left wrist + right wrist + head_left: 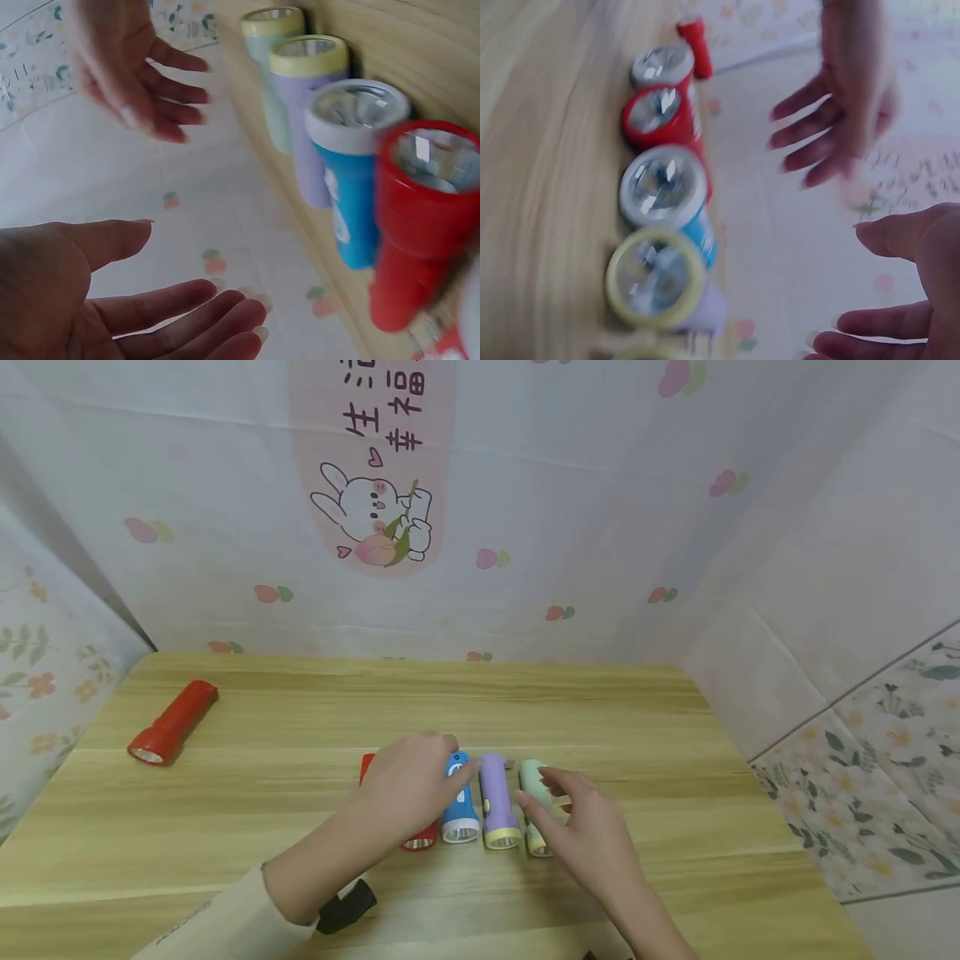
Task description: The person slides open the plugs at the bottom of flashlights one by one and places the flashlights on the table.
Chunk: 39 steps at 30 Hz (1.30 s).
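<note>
Several flashlights lie in a row on the wooden table. In the head view a blue flashlight [460,810] with a white rim, a purple flashlight [497,802] and a mint-green flashlight [535,785] show, both of the latter with yellow rims. My left hand [412,777] is over the row's left end and partly hides a red flashlight [422,840]. Beyond it, a red-bodied flashlight with a white rim [660,66] appears in the right wrist view. Beside the green one is my right hand [588,827]. Both hands have relaxed, parted fingers and hold nothing.
Apart from the row, another red flashlight [174,722] lies at the table's far left. A printed white curtain [525,510] hangs behind the table [285,810], and floral panels [885,777] stand at the right side.
</note>
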{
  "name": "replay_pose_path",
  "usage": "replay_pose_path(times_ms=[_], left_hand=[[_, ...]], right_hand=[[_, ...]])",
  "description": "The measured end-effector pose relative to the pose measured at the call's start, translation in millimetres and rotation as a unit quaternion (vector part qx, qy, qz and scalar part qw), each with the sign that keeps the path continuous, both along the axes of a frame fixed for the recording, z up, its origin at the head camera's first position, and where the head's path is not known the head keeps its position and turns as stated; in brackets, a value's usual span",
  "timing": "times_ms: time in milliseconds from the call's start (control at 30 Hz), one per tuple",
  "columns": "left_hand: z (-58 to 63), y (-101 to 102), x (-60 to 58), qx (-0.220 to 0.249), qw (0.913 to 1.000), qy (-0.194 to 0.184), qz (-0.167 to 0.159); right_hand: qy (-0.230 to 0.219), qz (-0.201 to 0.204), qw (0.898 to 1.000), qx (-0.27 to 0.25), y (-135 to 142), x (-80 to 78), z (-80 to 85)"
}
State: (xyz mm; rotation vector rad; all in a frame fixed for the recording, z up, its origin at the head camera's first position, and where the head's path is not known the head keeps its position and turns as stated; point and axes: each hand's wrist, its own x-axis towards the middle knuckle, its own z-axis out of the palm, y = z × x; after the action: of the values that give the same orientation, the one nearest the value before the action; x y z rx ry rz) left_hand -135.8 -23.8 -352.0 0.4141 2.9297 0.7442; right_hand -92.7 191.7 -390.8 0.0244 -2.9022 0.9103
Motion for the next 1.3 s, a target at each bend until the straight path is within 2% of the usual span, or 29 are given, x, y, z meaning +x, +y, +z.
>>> replay_pose_path(times_ms=[133, 267, 367, 500, 633, 700, 800, 967, 1133, 1300], left_hand=[[-3.1, -23.2, 6.5, 0.008, 0.9996, -0.001, 0.025], [-8.4, -57.1, 11.6, 0.01, 0.9986, 0.007, 0.051], [-15.0, -89.0, 11.4, 0.012, 0.9978, 0.008, 0.065], [-21.8, -135.5, 5.1, 0.037, 0.9954, 0.002, 0.088], [-22.9, -185.3, -2.4, 0.032, 0.9913, 0.029, 0.125], [-22.3, -208.9, -5.9, 0.027, 0.9889, 0.035, 0.142], [-21.8, -239.5, -11.4, 0.022, 0.9858, 0.016, 0.166], [-28.2, -274.7, -24.0, 0.021, 0.9792, 0.007, 0.202], [-38.5, -300.8, -39.1, 0.006, 0.9793, 0.024, 0.201], [-50.7, -324.4, -51.5, -0.003, 0.978, 0.006, 0.208]], right_hand=[[-0.004, 0.042, 0.998, -0.048, -14.7, 2.1, 12.3], [-0.043, 0.083, 0.989, -0.117, -32.1, 4.2, 21.9], [-0.081, 0.12, 0.977, -0.159, -45.8, 5.5, 26.1], [-0.132, 0.167, 0.957, -0.198, -65.4, 7.2, 28.5], [-0.176, 0.193, 0.938, -0.229, -85.7, 9.1, 28.6], [-0.192, 0.2, 0.931, -0.237, -95.1, 9.2, 27.9], [-0.209, 0.202, 0.925, -0.245, -108.4, 7.4, 25.8], [-0.23, 0.206, 0.918, -0.25, -131.1, 1.6, 20.6], [-0.238, 0.224, 0.913, -0.244, -159.5, -6.5, 16.1], [-0.265, 0.212, 0.908, -0.245, -194.2, -16.8, 5.3]])
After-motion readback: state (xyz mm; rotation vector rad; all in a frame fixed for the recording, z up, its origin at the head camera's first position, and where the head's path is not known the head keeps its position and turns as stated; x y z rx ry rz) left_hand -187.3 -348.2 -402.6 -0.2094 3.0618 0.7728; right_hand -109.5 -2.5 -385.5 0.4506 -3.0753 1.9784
